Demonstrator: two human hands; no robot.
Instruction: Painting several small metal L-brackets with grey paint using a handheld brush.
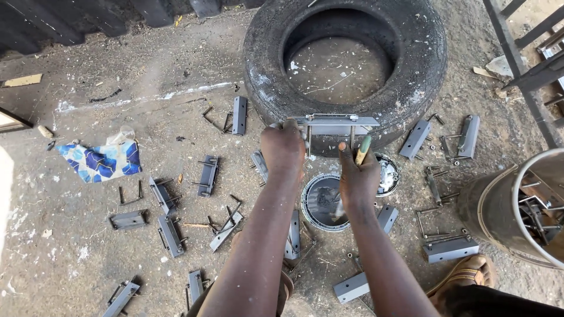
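Two hands are busy at the old tyre [346, 53]: the left hand [282, 149] is closed around the end of a grey metal bracket [335, 122] that rests on the tyre's near wall, and the right hand [357, 179] grips a green-handled tool [363, 149] just below that bracket. Beneath the hands a round tin of dark paint [324, 202] sits on the dirt floor [88, 246], with many more grey brackets [170, 235] scattered all about and a blue patterned cloth [103, 161] off to the left.

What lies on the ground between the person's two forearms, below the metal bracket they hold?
In the head view, a round paint tin with grey paint sits there, and a grey metal bracket lies beside it.
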